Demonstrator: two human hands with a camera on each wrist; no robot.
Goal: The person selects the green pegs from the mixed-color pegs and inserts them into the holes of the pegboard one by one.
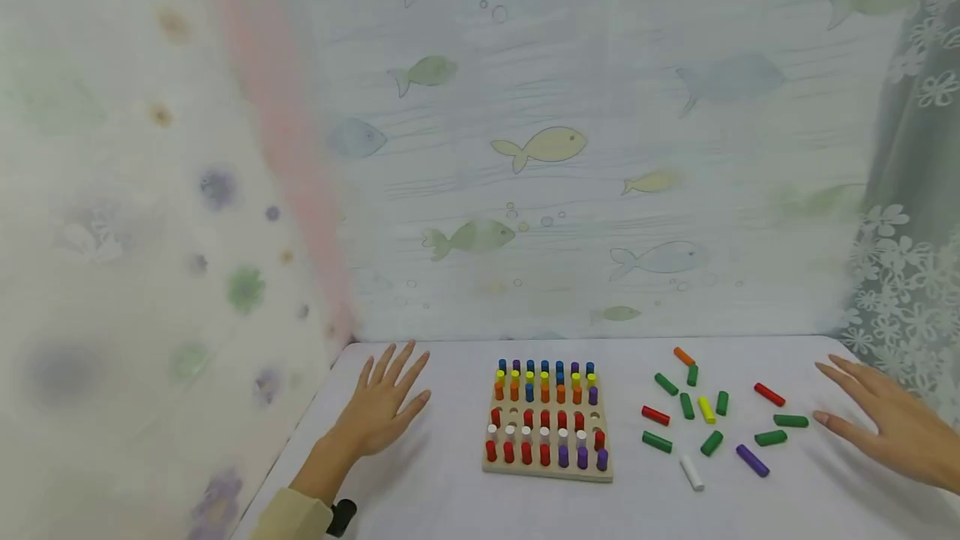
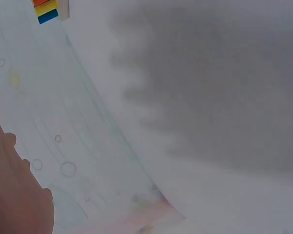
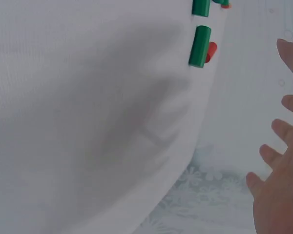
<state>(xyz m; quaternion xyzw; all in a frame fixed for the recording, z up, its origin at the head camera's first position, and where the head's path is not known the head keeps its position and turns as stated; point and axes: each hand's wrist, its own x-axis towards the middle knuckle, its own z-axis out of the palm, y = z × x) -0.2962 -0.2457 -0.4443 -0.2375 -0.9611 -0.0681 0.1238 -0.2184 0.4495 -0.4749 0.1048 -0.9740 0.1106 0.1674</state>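
Note:
My left hand hovers over the table's left side, fingers spread and holding nothing. To its right lies a wooden pegboard, with rows of blue, yellow, orange, red, white and purple pegs standing in it. A few holes show bare, one at each end of the red row. My right hand is held over the right edge, its fingers straight and spread, with nothing in it. Nearest to it is a green peg, which also shows in the right wrist view as a green cylinder. Only part of the left hand enters the left wrist view.
Between board and right hand lie several loose green pegs, with red pegs, an orange peg, a yellow peg, a white peg and a purple peg. A fish-print curtain hangs behind the white table.

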